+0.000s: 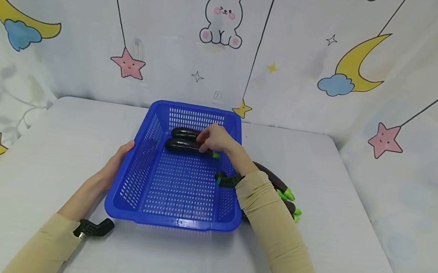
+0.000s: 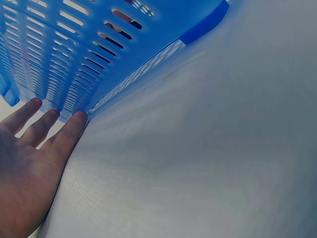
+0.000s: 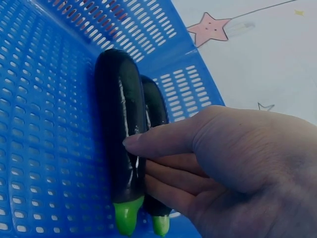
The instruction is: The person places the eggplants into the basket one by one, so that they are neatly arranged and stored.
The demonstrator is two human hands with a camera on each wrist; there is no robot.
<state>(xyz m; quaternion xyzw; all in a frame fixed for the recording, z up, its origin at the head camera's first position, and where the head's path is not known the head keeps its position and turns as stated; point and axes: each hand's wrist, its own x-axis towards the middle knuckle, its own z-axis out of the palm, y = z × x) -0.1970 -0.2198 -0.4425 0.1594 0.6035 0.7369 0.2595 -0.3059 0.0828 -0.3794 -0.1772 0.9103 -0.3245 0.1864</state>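
A blue plastic basket (image 1: 174,221) with slotted walls stands on the white table. Two dark, glossy eggplants with green stem ends lie side by side near its far wall: a nearer eggplant (image 1: 180,145) and a farther eggplant (image 1: 184,133). My right hand (image 1: 215,138) reaches in over their stem halves. In the right wrist view its thumb (image 3: 148,141) lies on the nearer eggplant, with the other fingers curled behind it, so the hand pinches it. My left hand (image 2: 32,168) touches the basket's left outer side with straight fingers.
Several more eggplants (image 1: 275,179) lie on the table just right of the basket, partly hidden by the right forearm. A white cloth (image 1: 166,32) printed with stars, moons and a rabbit hangs behind the table (image 1: 91,124).
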